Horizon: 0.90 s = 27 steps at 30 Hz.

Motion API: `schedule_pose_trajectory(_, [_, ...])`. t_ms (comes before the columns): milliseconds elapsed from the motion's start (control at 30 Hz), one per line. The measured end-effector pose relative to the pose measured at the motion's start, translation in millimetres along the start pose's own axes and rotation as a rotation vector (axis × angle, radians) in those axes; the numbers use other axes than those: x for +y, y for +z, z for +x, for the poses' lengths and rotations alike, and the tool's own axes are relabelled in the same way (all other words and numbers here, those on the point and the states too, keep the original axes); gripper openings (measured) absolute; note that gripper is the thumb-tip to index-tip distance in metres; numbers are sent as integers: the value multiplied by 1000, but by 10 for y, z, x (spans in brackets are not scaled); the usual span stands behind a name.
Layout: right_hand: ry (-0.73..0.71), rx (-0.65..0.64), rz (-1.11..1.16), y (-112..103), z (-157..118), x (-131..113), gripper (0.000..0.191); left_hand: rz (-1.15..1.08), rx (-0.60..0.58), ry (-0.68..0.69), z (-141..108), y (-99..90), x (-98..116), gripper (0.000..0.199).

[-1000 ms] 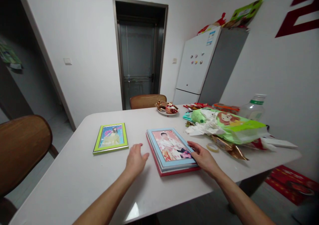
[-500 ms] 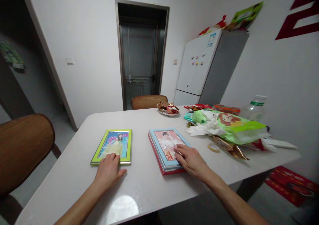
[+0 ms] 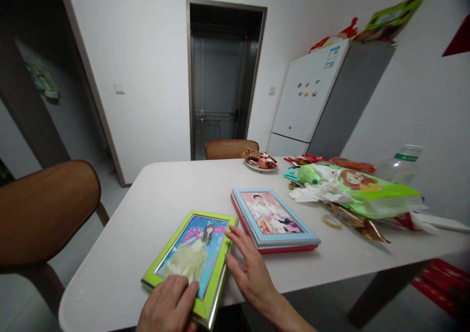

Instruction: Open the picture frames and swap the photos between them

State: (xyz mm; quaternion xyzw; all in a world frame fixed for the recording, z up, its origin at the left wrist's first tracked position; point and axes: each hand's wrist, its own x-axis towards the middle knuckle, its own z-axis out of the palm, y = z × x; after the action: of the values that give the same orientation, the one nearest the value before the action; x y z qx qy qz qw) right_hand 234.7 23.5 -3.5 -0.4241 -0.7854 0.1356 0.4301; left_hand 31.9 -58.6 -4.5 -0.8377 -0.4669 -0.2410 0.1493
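A green photo frame (image 3: 205,306) with a picture of a figure in a pale yellow dress lies slanted at the table's front edge. My left hand (image 3: 167,302) is closed over its near edge, thumb on top; the fingertips are partly hidden. With fingers stretched and apart, my right hand (image 3: 253,275) touches the frame's right border. Just behind and to the right, a light blue photo frame (image 3: 284,241) tops a stack with a red frame (image 3: 264,250) at the bottom. No hand touches this stack.
On the white table (image 3: 117,253), a green plastic bag (image 3: 382,195), crumpled tissues (image 3: 319,193), a tape roll (image 3: 331,221) and a clear bottle (image 3: 402,165) sit to the right. A plate (image 3: 262,167) of snacks stands at the back. Brown chairs (image 3: 47,209) are at the left and far side.
The green frame has slid towards me and turned. My right hand has left the blue frame and moved left to the green one. My left hand has drawn nearer with it.
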Motion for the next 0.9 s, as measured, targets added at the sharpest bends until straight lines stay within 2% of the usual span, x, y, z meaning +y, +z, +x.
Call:
schedule_pose_trajectory(100, [72,66,47,3,57,-59,42,-179,60,-311,133,-260,-32,42])
schedule_pose_trajectory(200, [101,-57,128,128,94,-175,45,-386,189,-664,238,-480,-76,45])
schedule_pose_trajectory(300, [58,-205,161,333,116,-307,45,-515,333,-869,232,-561,-122,54])
schedule_pose_trajectory(400, [23,-305,127,488,136,-397,46,-655,328,-930,81,-464,-153,52])
schedule_pose_trajectory(533, [-25,-405,-12,537,145,-410,43,-752,201,-991,-227,-214,-157,54])
schedule_pose_trajectory(700, [-137,-462,-114,520,129,-367,37,-539,-17,-945,-445,-93,-145,53])
schedule_pose_trajectory(900, [-184,-496,-115,545,158,-373,34,-339,-67,-766,-499,-98,-163,40])
